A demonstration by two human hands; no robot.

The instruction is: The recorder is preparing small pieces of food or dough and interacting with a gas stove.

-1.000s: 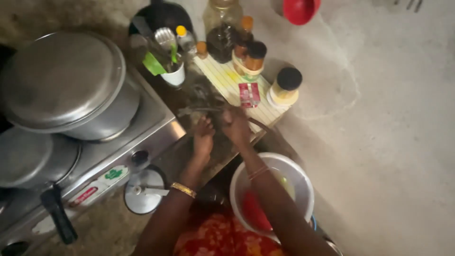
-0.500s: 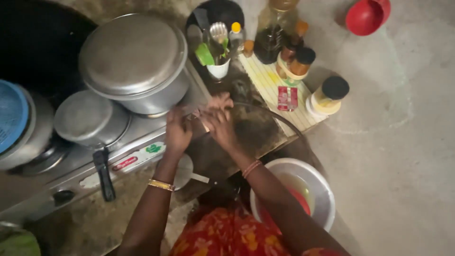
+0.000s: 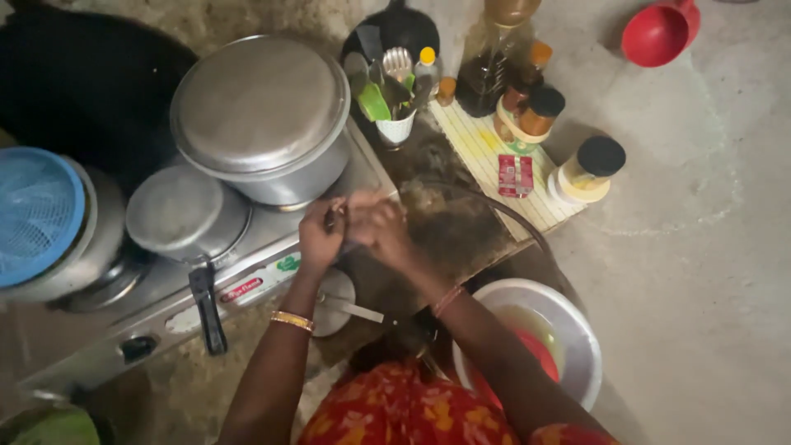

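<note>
My left hand (image 3: pixel 317 241) and my right hand (image 3: pixel 381 229) meet at the front right corner of the steel stove (image 3: pixel 264 268). The left fingers pinch a small dark object (image 3: pixel 331 218); what it is I cannot make out. The right hand curls beside it with its fingertips touching the left hand. Whether it also grips the object is hidden. A gold bangle sits on my left wrist and a thin band on my right. Just behind the hands stands a large lidded steel pot (image 3: pixel 259 115).
A smaller lidded pan (image 3: pixel 185 210) with a black handle and a blue strainer (image 3: pixel 37 214) sit on the left. A white cup of utensils (image 3: pixel 394 128), jars (image 3: pixel 589 165), a dark bottle (image 3: pixel 486 78) and a red scoop (image 3: pixel 659 33) stand behind. A white bowl (image 3: pixel 568 330) lies by my right forearm.
My hands have moved left from the dark board beside the jars to the stove's corner. They stay together, and the view has swung left, bringing the blue strainer into sight.
</note>
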